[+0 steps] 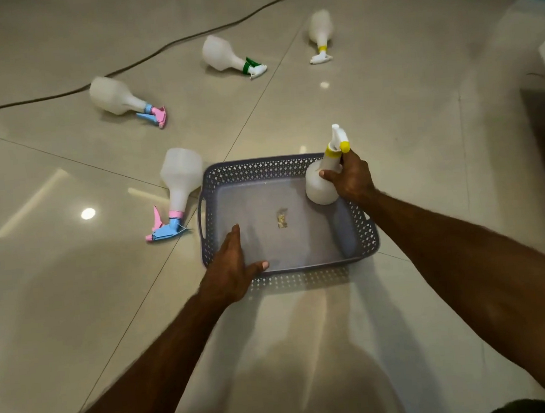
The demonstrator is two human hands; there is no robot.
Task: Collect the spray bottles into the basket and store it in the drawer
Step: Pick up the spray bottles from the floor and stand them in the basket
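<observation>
Grey perforated basket [281, 169], centre frame; one yellow-capped bottle [323, 182] at its right corner, four spray bottles [181, 177] lying upper left.

I see the basket [281, 169] floor mostly open, my hands at its near-left and far-right corners; bare tile surrounds four scattered bottles.

A person's right hand [350, 180] grips a white plastic spray bottle with a yellow nozzle [323, 182] over the far right corner of a grey perforated plastic basket [364, 235], while the left hand [233, 268] rests on its near rim. Four more white spray bottles lie scattered on the glossy beige tiled floor [404, 114].
</observation>
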